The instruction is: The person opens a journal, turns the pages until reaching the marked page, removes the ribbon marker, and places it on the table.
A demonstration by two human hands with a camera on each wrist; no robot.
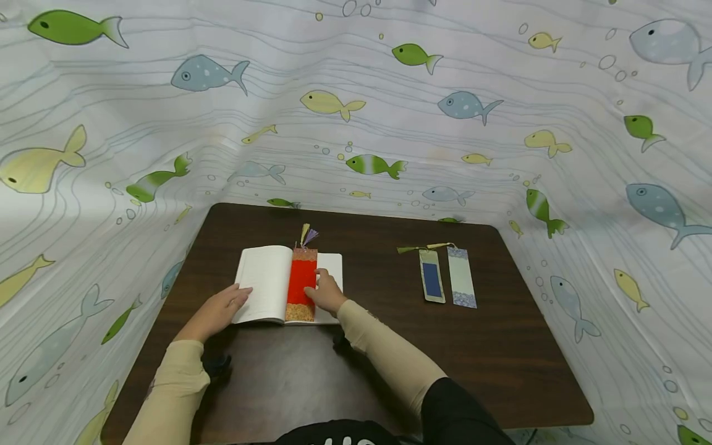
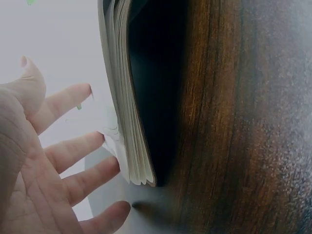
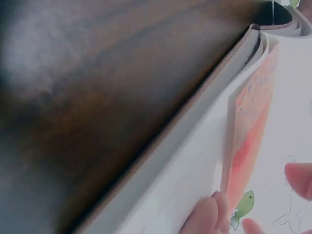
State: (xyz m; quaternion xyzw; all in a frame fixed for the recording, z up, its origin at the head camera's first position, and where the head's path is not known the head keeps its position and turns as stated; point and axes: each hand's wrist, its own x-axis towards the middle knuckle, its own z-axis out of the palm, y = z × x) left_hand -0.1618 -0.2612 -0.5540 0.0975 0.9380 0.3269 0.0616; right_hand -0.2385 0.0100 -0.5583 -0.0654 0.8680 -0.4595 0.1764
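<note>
My right hand [image 1: 327, 293] rests on the right page of the open book [image 1: 267, 283], its fingertips [image 3: 214, 214] touching the edge of the red bookmark [image 1: 301, 284] that lies down the book's gutter, tassel poking out past the top edge. The fingers look fairly straight, pressing rather than pinching. My left hand [image 1: 218, 311] lies flat and wide on the book's left page, fingers [image 2: 73, 151] spread near the page stack, pinning it. I'd judge the bookmark wants sliding snug into the fold, square to the spine, while I keep the left page weighted so nothing flips. Right of the book, well apart on the dark bench [image 1: 500, 346], two more bookmarks [image 1: 447, 276] lie side by side
</note>
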